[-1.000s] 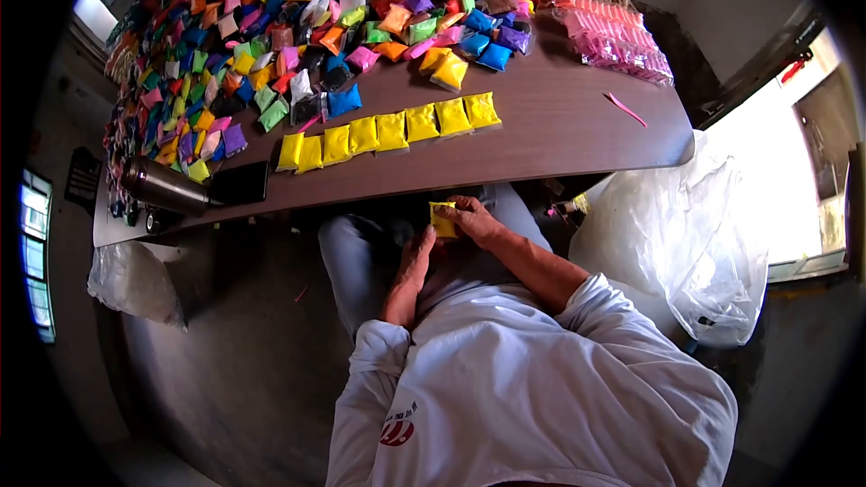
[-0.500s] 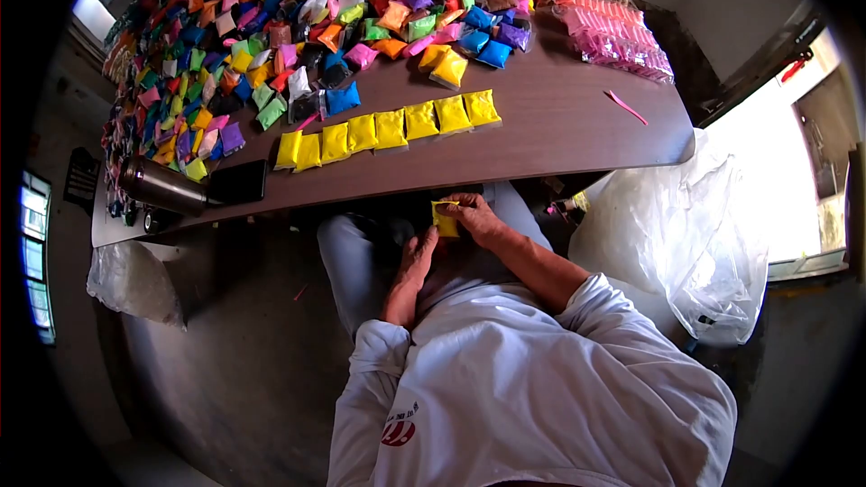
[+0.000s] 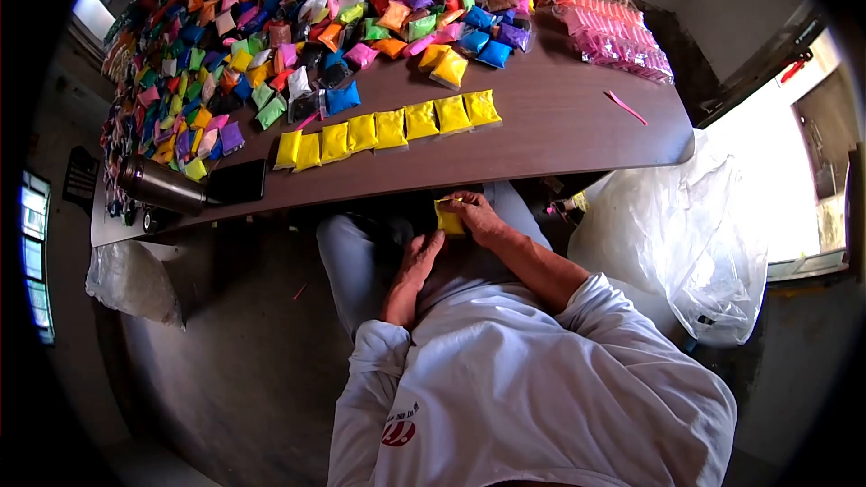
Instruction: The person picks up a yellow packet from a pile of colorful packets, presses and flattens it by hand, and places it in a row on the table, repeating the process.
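Just below the table's near edge, over the lap, a small yellow packet (image 3: 448, 221) is between my hands. My right hand (image 3: 476, 216) pinches its upper right side, with the fingers bent over the top. At the lower left corner, my left hand (image 3: 417, 261) grips the packet with its fingertips; part of those fingers is hidden. A row of several yellow packets (image 3: 390, 129) lies flat on the table (image 3: 541, 126), ahead of the hands. Two more yellow packets (image 3: 447, 69) rest behind the row, beside the mixed pile.
A large heap of coloured packets (image 3: 298, 36) covers the back and left. Stacked pink packs (image 3: 622, 41) stand at right, near a pink strip (image 3: 625, 107). A steel flask (image 3: 162, 186) and dark phone (image 3: 237, 182) lie at left. A big plastic bag (image 3: 667, 234) hangs right.
The yellow packet has shifted slightly right and tilted, showing more of its face. My left hand has moved a little right with it; the row on the table is unchanged.
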The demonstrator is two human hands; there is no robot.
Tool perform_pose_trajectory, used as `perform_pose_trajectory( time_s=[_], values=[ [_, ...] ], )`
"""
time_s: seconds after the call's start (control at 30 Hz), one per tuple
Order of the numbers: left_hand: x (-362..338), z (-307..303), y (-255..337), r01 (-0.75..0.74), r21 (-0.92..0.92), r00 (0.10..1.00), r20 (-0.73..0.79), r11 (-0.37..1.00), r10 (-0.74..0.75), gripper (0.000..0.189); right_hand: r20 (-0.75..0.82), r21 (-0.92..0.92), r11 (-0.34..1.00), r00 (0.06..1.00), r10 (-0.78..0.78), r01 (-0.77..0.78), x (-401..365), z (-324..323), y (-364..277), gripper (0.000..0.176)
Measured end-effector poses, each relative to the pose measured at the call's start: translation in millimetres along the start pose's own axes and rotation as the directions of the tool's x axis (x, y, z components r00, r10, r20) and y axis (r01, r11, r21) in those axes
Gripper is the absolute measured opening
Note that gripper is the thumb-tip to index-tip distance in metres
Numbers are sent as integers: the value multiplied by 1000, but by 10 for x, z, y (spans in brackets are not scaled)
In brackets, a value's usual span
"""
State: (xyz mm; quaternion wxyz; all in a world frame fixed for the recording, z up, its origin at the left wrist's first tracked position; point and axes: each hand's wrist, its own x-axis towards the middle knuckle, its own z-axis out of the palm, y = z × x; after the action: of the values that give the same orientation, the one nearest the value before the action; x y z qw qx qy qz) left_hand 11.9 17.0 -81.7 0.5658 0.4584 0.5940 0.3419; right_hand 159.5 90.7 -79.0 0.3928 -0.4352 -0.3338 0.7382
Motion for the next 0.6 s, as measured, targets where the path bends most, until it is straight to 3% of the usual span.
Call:
perform_pose_trajectory(
  time_s=[0.13, 0.2, 0.23, 0.27, 0.3, 0.43, 0.5, 0.53, 0.6],
  values=[
    [-20, 28, 33, -4, -65, 1000, -6, 998, 4, 45, -43, -152, 984, 995, 88, -94, 113, -138, 188, 29],
    [-9, 27, 10, -6, -53, 1000, -15, 999, 5, 45, -116, -483, 869, 991, 60, -109, -126, 53, -102, 36],
    [-4, 26, 2, -8, -42, 1000, -24, 999, 7, 45, -116, -483, 869, 991, 60, -109, -102, -8, -64, 36],
    [-3, 27, 1, -8, -41, 1000, -24, 999, 7, 45, 75, -733, 675, 996, -48, 87, -72, -101, -20, 39],
    [-2, 28, -1, -3, -30, 1000, -22, 1000, 2, 45, 286, -867, 399, 954, -89, 297, -38, -174, 34, 41],
    [-47, 40, 82, 16, 15, 997, -70, 1000, -15, 45, 229, -832, 520, 973, 8, 191, -85, -95, -121, 46],
    [-20, 8, 25, 6, 6, 999, -48, 1000, -5, 46, 129, -674, 738, 978, 164, -34, -127, -14, -242, 49],
    [3, -2, -15, -6, -3, 1000, -26, 1000, 6, 47, 130, -674, 738, 978, 164, -34, -121, -6, -194, 49],
    [53, 10, -116, -15, -22, 999, -37, 1000, 15, 48, -20, -611, 791, 998, -59, 34, -75, -36, -6, 49]
  ],
)
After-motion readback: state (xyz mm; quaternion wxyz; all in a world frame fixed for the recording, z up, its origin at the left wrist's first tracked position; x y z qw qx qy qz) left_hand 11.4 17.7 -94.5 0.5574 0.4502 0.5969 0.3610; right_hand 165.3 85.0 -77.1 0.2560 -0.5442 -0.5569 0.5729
